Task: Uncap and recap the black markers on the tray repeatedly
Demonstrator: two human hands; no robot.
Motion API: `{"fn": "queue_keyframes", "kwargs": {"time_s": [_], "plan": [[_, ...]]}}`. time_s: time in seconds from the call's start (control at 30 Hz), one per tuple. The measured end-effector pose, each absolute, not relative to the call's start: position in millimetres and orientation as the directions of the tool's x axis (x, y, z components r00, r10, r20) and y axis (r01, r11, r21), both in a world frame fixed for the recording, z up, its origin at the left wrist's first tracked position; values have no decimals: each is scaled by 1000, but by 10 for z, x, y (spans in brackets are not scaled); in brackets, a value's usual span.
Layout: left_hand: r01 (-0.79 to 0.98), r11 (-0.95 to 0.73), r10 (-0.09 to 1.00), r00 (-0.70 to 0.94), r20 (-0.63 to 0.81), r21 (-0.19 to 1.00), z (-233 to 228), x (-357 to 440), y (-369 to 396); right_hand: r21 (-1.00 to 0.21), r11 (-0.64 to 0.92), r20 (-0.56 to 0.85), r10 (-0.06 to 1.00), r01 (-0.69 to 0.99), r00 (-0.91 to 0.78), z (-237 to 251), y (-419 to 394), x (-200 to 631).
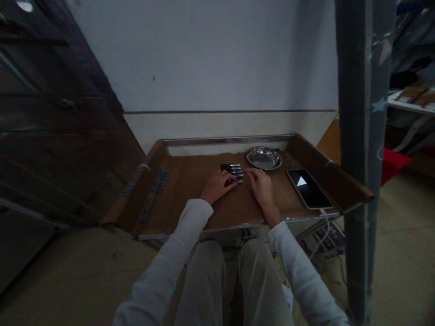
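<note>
Now we are resting both hands on a cardboard-lined counter with raised cardboard sides. Our left hand is lying palm down with its fingers loosely curled, their tips touching the near end of a small row of dark batteries that are lying side by side just ahead of it; whether it is actually pinching one, we cannot tell. Our right hand is lying flat beside the left, fingers stretched forward and slightly spread, and its forefinger is reaching to the right edge of the same row. It is gripping nothing that we can make out.

Just beyond the right hand's fingertips a shallow metal dish is sitting near the counter's far rim. To the right of the right hand, a phone is lying face up with a white triangle glowing on its dark screen, and a white cable is trailing from its near end over the counter's edge. White sleeves are covering both our forearms.
</note>
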State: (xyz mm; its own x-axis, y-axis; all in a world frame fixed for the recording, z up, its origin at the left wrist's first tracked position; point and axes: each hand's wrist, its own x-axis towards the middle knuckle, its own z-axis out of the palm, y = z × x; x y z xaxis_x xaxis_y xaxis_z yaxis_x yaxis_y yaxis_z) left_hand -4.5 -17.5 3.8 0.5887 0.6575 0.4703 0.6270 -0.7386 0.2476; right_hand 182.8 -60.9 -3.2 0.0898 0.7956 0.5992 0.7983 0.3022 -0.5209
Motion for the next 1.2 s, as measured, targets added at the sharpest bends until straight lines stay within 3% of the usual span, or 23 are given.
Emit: {"fn": "queue_keyframes", "kwargs": {"time_s": [0.43,0.7,0.83,0.93,1.07,1.2], "plan": [[602,-742,645,522,558,295,78,-48,-242,-414,277,602,798,867,33,-11,-650,1780],[651,-708,655,462,597,273,88,-41,-272,-448,279,608,792,849,61,10,-677,1761],[639,-720,646,474,598,271,72,-47,-280,-441,427,560,818,789,-130,58,-724,1703],[655,-694,659,410,631,299,56,-57,-269,-506,559,561,792,657,-241,70,-738,1666],[699,-616,702,279,655,363,61,-81,-230,-596,581,613,775,554,-153,16,-688,1668],[869,-358,800,96,593,342,71,-144,-190,-592,527,603,792,610,-99,-51,-624,1716]]}}
